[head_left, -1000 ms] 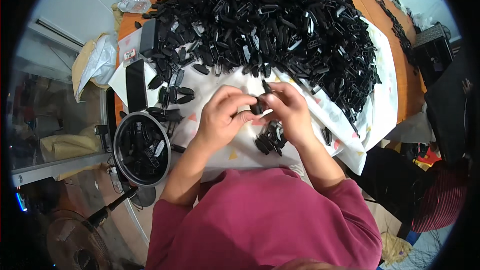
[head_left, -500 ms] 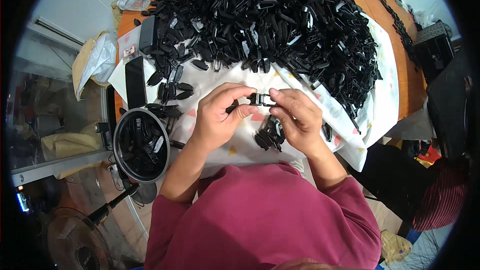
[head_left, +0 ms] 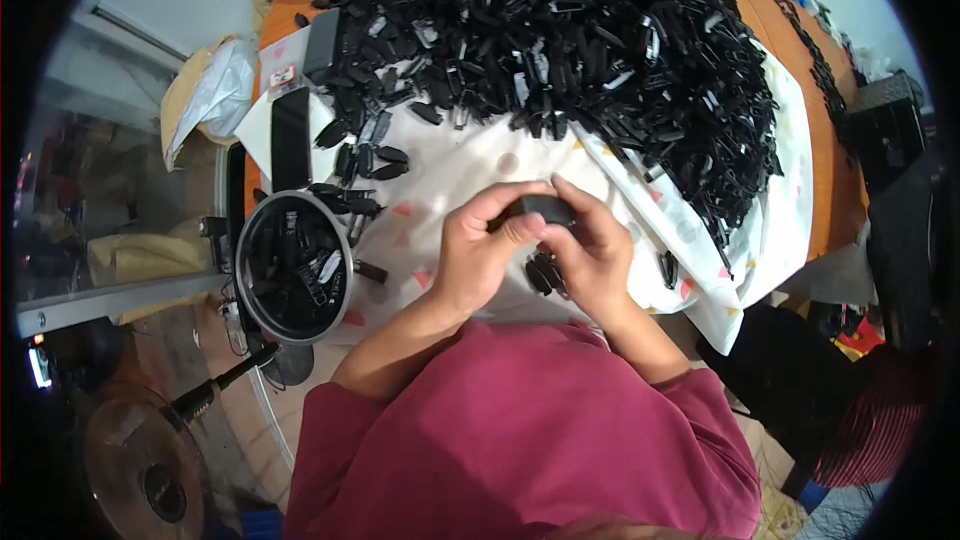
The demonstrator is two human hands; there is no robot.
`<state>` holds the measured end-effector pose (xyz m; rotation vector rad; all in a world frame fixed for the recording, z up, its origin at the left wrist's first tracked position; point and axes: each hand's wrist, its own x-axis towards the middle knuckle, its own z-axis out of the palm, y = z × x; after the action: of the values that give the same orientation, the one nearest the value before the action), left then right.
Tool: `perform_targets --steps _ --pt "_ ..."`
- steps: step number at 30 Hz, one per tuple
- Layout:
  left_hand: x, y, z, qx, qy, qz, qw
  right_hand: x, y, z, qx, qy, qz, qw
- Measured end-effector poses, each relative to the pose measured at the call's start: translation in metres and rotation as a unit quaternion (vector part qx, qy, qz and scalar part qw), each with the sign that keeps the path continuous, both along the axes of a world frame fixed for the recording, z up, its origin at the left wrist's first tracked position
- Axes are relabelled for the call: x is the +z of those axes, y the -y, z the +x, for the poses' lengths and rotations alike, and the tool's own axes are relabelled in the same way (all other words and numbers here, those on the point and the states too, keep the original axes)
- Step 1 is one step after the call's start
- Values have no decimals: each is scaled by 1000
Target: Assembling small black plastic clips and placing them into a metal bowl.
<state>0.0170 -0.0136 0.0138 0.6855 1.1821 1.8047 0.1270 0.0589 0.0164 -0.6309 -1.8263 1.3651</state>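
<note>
White patterned cloth (head_left: 470, 165) covers the orange table (head_left: 835, 210), with a large heap of black plastic parts (head_left: 580, 30) at the far side. My left hand (head_left: 480, 255) and right hand (head_left: 590, 250) both grip one black plastic part (head_left: 545, 208) between the fingertips, above a small cluster of parts (head_left: 545, 275). Judged step: pressing the piece together. Next: release into the round bowl (head_left: 292, 265). Half a second ago, the hands were further apart.

Both hands, left hand (head_left: 482, 250) and right hand (head_left: 590, 255), pinch a small black part (head_left: 545, 208) together, near the far black pile (head_left: 590, 35).
</note>
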Motion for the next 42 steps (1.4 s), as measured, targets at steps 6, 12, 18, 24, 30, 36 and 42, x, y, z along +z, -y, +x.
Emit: perform_targets --steps 6,12,18,24,30,36,42 --pt "-3 57 -25 3 -42 -132 990 -4 -5 9 188 132 -124 965" --pt "-19 148 -114 321 -611 -431 581 -41 -48 40 17 365 20 931" --pt "-37 54 -104 192 -700 -341 598 -45 -46 46 1 493 179 851" --pt "-59 28 -101 97 -693 -440 563 -43 -64 60 -14 470 71 880" --pt "-50 9 -47 48 -120 -180 975 -40 -60 35 62 479 131 866" --pt "-27 -1 -21 -37 -12 -67 997 4 -47 1 138 -36 -317 938" --pt "-18 0 -15 -40 12 -28 999 -1 -43 -15 143 -209 -223 941"
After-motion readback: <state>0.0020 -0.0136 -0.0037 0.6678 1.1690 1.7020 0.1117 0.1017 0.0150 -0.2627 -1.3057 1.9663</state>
